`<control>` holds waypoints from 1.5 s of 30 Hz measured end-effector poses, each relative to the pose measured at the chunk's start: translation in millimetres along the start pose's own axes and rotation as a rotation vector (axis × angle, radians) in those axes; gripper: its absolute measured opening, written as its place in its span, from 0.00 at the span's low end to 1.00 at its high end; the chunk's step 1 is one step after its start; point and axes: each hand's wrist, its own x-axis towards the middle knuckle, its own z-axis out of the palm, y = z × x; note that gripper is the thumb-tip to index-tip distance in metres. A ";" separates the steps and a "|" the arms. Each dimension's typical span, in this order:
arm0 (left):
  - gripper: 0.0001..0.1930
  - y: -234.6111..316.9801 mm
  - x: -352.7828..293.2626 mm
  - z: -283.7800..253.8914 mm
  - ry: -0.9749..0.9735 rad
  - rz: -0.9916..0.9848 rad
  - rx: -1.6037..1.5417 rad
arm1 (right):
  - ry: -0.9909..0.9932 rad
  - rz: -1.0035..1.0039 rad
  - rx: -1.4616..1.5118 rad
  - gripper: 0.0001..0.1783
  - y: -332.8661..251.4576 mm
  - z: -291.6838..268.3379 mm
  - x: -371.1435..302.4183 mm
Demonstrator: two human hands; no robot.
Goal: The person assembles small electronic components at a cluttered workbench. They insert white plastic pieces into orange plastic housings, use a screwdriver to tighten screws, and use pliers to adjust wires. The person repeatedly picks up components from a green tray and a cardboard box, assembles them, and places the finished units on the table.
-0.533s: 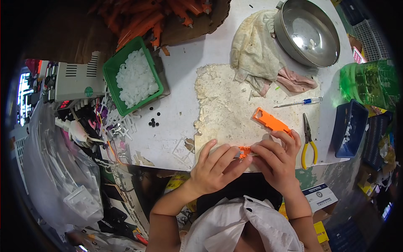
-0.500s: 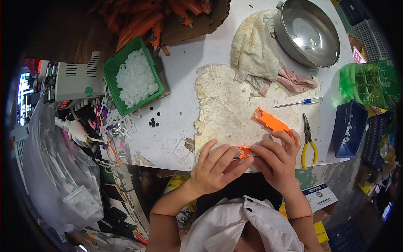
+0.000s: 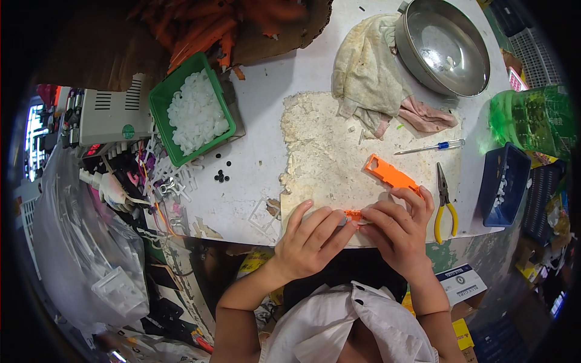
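Observation:
Fingertips of my left hand (image 3: 310, 242) and my right hand (image 3: 400, 233) meet at the table's near edge, pinching a small orange plastic part (image 3: 353, 214) between them. The fingers cover most of this part, so its full shape is hidden. Just beyond my right knuckles a longer flat orange plastic piece (image 3: 390, 174) with cut-outs lies on the worn board (image 3: 315, 151); whether a right finger touches its near end I cannot tell. To the right of my right hand are long-nose pliers (image 3: 446, 206) with yellow handles. A thin screwdriver (image 3: 431, 147) with a blue-and-clear handle lies farther back.
A green bin (image 3: 228, 115) of white plastic pieces stands left, near several small black rings (image 3: 221, 176). Orange parts (image 3: 200, 36) fill a cardboard box far left. Rags (image 3: 369, 66), a metal bowl (image 3: 417, 60), a green bottle (image 3: 535, 121) and a blue bin (image 3: 514, 209) stand right.
The small orange part has turned slightly between my fingertips, and my left thumb has shifted a little. Some orange parts at the box's right side are now blurred by motion.

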 end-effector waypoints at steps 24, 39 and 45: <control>0.19 -1.3 2.9 -2.1 0.012 0.040 0.004 | 0.030 -0.017 0.022 0.21 3.1 1.5 -3.4; 0.26 -1.1 -0.8 8.1 0.175 0.009 -0.066 | 0.385 0.252 -0.286 0.10 41.2 -54.4 -42.3; 0.28 1.7 1.2 7.6 0.197 -0.013 -0.085 | 0.276 0.098 -0.272 0.08 36.2 -48.0 -37.5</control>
